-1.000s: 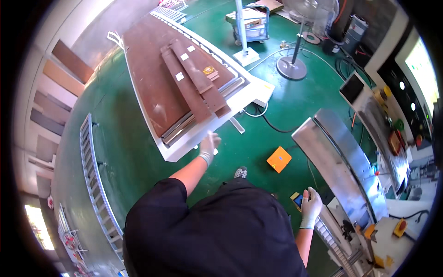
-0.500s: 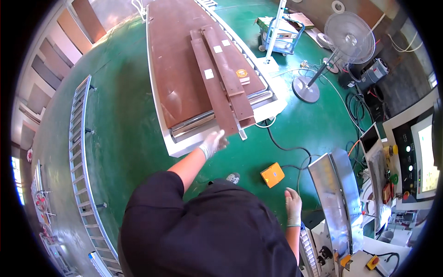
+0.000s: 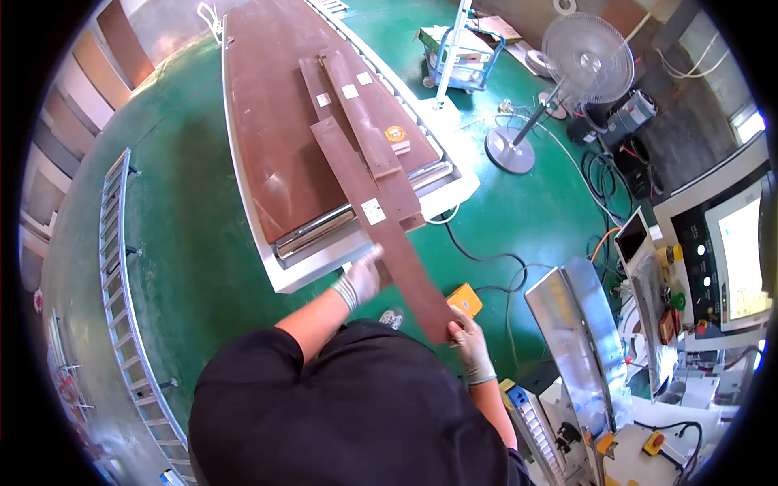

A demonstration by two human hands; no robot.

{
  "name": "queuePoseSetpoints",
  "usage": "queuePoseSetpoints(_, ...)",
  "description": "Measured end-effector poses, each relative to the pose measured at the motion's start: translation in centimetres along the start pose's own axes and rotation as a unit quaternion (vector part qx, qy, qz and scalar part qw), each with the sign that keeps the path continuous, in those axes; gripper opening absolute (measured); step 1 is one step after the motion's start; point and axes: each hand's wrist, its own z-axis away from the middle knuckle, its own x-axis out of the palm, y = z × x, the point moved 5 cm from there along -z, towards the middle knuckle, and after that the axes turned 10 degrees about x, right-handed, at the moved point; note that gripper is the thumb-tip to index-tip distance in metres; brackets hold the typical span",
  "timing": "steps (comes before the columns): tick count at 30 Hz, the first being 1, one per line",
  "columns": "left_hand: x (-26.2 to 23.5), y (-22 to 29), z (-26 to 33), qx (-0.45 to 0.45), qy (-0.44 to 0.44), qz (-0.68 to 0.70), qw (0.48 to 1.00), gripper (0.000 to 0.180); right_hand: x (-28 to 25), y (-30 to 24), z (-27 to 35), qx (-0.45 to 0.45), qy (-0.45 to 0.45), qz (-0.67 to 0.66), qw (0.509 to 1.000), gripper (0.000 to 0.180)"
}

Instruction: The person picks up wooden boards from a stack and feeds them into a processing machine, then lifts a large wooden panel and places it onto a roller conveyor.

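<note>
Right hand (image 3: pixel 470 348) has its fingers gripping one end of the brown board (image 3: pixel 399 249); it runs off past the left hand (image 3: pixel 359 280), too blurry to tell if gripping. I'd support mid-board there.

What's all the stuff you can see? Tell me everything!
Held board: 1, brown, slanting off the table's near end
Other boards: at least 2, brown, on the table
Long table: 1, brown with white edges, ahead
Fan: 1, grey, upper right
Trolley: 1, blue, top
Ladder-like rack: 1, silver, left floor
Orange box: 1, orange, floor, partly hidden
Screen: 1, bright, far right
Small clutter: too jumbled to count, right
Shoe: 1, greyish, below
Left hand: 1, white-gloved, blurred, beside the board
Right hand: 1, white-gloved, fingers gripping the board's near end
</note>
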Motion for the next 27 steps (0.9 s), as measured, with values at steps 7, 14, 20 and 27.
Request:
queuePoseSetpoints(7, -0.6, 4.0, -4.1, 0.078, 0.263, -0.056, 0.960, 0.067, -8.4, -0.9, 10.0, -0.038, 0.118, 0.023, 0.992, 0.040)
queuePoseSetpoints(14, 10.6, -6.4, -0.4, -0.028, 0.059, -0.178, 0.982, 0.062, -14.2, 6.3, 22.6, 0.013, 0.293, -0.071, 0.953, 0.035)
queuePoseSetpoints(20, 17.9, -19.3, 2.4, -0.213, -0.169, -0.315, 0.909, 0.062, -13.3, 11.0, 31.1, 0.235, 0.357, 0.156, 0.891, 0.045)
queuePoseSetpoints(27, 22.3, -35.3, 10.5, -0.351, -0.311, -0.320, 0.823, 0.046, -11.3, 21.4, 34.5, 0.196, 0.503, -0.088, 0.837, 0.047)
